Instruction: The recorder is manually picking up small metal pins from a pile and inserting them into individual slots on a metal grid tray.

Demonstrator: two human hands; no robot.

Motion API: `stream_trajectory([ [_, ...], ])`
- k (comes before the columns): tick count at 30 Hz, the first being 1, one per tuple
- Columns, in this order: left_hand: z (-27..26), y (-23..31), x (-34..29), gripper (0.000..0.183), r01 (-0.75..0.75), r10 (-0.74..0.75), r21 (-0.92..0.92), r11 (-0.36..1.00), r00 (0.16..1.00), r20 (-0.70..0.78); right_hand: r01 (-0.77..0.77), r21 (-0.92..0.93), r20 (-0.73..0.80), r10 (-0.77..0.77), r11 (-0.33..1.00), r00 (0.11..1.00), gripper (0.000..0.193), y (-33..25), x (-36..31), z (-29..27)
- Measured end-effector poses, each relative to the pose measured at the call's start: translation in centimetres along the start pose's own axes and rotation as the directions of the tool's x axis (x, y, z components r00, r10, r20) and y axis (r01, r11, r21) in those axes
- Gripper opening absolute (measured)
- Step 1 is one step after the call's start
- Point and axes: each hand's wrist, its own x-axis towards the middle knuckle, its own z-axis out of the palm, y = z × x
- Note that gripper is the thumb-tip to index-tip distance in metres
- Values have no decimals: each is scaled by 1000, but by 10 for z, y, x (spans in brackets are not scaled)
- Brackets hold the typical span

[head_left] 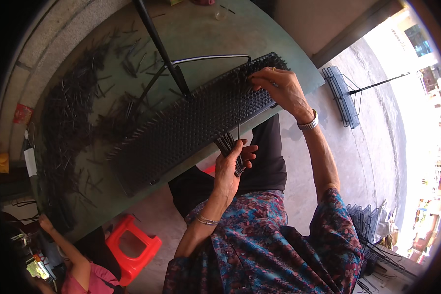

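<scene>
A long black board, covered in rows of small holes or studs, lies slantwise along the table's near edge. Dark spikes stand up along its far side and thickly at its right end. My left hand, below the board's near edge, is closed around a bundle of thin dark rods; one rod sticks up apart from the others. At the board's right end, my right hand has its thumb and fingertips pinched together among the spikes. Whatever they pinch is too small to make out.
Loose dark rods are heaped across the left of the green table. A black pole with curved braces rises from the board. A red stool and another person's arm are at lower left. A rack-like frame stands right.
</scene>
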Motion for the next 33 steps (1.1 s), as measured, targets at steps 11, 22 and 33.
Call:
stream_trajectory([
  [11, -1, -2, -1, 33, 34, -33, 27, 999, 999, -22, 104, -289, -73, -130, 952, 989, 21, 15, -7, 20],
  [22, 10, 3, -5, 38, 5, -6, 27, 1000, 1000, 29, 24, -404, -175, -103, 915, 979, 24, 13, -4, 29],
  [33, 23, 17, -1, 37, -19, 9, 163, 986, 998, 64, -493, 278, 190, 456, 824, 869, 24, -40, -60, 33],
])
